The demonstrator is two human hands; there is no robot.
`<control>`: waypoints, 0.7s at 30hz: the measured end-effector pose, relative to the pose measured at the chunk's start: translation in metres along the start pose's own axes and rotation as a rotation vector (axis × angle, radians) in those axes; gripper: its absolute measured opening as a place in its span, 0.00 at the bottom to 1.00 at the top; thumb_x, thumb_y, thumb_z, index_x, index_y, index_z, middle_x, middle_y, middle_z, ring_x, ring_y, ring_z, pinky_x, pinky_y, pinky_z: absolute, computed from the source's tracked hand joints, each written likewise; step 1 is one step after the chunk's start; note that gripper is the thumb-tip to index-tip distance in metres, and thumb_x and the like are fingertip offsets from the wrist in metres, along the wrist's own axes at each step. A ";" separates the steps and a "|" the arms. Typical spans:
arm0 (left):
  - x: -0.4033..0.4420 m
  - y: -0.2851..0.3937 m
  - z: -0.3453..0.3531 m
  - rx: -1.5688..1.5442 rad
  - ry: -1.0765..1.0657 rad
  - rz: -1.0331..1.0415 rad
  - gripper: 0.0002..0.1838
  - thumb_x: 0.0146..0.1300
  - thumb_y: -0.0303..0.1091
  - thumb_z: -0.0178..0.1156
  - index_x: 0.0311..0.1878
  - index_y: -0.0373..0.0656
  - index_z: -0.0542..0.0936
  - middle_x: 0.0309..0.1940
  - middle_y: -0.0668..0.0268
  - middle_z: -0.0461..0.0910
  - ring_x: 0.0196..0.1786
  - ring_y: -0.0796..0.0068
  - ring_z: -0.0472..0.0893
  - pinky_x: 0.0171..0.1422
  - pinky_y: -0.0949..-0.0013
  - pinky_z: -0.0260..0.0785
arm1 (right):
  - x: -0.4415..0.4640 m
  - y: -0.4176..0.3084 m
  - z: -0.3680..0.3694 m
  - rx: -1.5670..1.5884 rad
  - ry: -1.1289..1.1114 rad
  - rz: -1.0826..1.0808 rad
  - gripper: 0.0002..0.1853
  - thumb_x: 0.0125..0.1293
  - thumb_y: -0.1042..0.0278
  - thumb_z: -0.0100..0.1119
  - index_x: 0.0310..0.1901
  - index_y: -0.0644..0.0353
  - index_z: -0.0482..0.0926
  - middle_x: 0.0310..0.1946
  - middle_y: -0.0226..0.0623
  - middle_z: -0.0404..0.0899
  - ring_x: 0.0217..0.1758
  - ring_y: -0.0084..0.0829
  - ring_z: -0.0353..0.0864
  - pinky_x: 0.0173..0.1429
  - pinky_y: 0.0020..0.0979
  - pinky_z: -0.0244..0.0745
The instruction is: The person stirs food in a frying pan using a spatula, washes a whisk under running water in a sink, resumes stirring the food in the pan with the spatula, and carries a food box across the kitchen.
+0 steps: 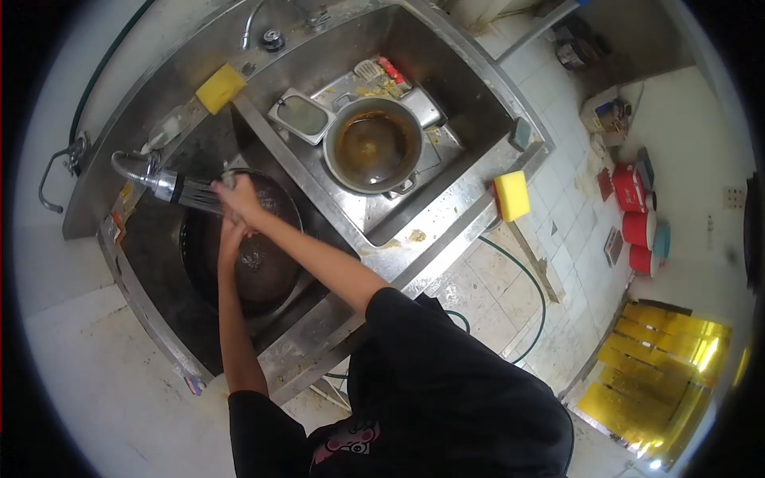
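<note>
My right hand (239, 199) is closed in the stream from the faucet spout (166, 185), with a small greyish thing (229, 175) poking out beyond its fingers; its kind cannot be made out. Just below, my left hand (233, 229) presses up against the right one, its fingers closed and partly hidden. Whether both grip the same thing is unclear. Under both hands, a large dark round pan (267, 275) lies in the left sink basin (155, 275), with water splashing onto its bottom.
In the right basin (446, 72) stand a pot (411, 151) with brown liquid, a small metal container (303, 116) and a slotted turner with a red handle (390, 70). Yellow sponges (221, 88) (514, 197) sit on the rims. A green hose (544, 299) crosses the floor.
</note>
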State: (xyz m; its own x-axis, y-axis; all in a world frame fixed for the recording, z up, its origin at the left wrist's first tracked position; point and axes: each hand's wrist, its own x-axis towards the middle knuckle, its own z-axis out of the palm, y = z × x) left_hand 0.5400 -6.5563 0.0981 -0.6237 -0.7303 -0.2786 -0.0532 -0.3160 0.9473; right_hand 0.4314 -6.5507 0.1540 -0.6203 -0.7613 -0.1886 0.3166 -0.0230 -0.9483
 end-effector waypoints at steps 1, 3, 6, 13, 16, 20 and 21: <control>0.002 -0.012 -0.005 0.082 -0.052 -0.014 0.07 0.54 0.28 0.54 0.36 0.36 0.74 0.23 0.63 0.75 0.22 0.79 0.74 0.26 0.77 0.65 | 0.016 0.028 0.009 0.036 0.158 0.057 0.14 0.50 0.63 0.60 0.17 0.63 0.70 0.11 0.33 0.68 0.11 0.23 0.65 0.14 0.28 0.60; 0.000 0.008 0.003 0.156 -0.225 -0.009 0.10 0.54 0.32 0.58 0.37 0.37 0.75 0.24 0.65 0.76 0.26 0.78 0.75 0.32 0.76 0.66 | 0.042 0.038 -0.001 0.024 0.288 0.162 0.14 0.50 0.64 0.59 0.14 0.60 0.69 0.08 0.32 0.66 0.08 0.24 0.64 0.12 0.28 0.58; -0.001 0.027 0.012 0.275 -0.217 -0.122 0.16 0.55 0.39 0.59 0.41 0.38 0.74 0.30 0.68 0.77 0.33 0.79 0.76 0.40 0.77 0.67 | 0.047 -0.001 -0.029 0.235 0.179 0.246 0.15 0.53 0.62 0.59 0.16 0.58 0.68 0.08 0.30 0.64 0.07 0.25 0.62 0.10 0.28 0.59; -0.001 0.004 0.036 -0.955 0.343 0.054 0.19 0.61 0.41 0.44 0.47 0.34 0.70 0.47 0.55 0.71 0.49 0.63 0.72 0.50 0.64 0.69 | 0.058 -0.038 -0.059 0.652 0.271 0.155 0.10 0.57 0.70 0.52 0.25 0.61 0.62 0.13 0.29 0.58 0.10 0.21 0.57 0.14 0.25 0.56; 0.028 -0.038 0.028 -1.698 0.607 0.097 0.22 0.59 0.42 0.36 0.45 0.33 0.71 0.43 0.54 0.74 0.45 0.57 0.74 0.48 0.60 0.71 | 0.036 -0.032 -0.065 0.711 0.354 0.102 0.11 0.56 0.70 0.52 0.23 0.60 0.61 0.13 0.28 0.57 0.11 0.21 0.55 0.15 0.25 0.55; 0.036 -0.015 0.031 -1.528 0.483 -0.280 0.24 0.59 0.44 0.32 0.42 0.35 0.72 0.41 0.55 0.74 0.44 0.57 0.74 0.47 0.56 0.70 | 0.005 -0.033 -0.078 0.806 0.288 -0.074 0.11 0.57 0.72 0.49 0.21 0.60 0.60 0.12 0.28 0.56 0.14 0.22 0.55 0.22 0.27 0.58; 0.033 -0.008 0.029 -1.533 0.485 -0.276 0.24 0.59 0.44 0.32 0.42 0.35 0.72 0.41 0.55 0.74 0.44 0.57 0.74 0.47 0.56 0.70 | 0.000 -0.038 -0.084 0.806 0.212 -0.160 0.11 0.58 0.73 0.48 0.21 0.60 0.60 0.12 0.28 0.56 0.15 0.23 0.56 0.25 0.28 0.59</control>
State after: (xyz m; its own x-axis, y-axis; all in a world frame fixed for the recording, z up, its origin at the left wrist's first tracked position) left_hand 0.4973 -6.5603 0.0855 -0.4215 -0.5704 -0.7049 0.8507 -0.5179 -0.0896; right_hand 0.3589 -6.4956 0.1684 -0.7971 -0.5738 -0.1881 0.5784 -0.6358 -0.5111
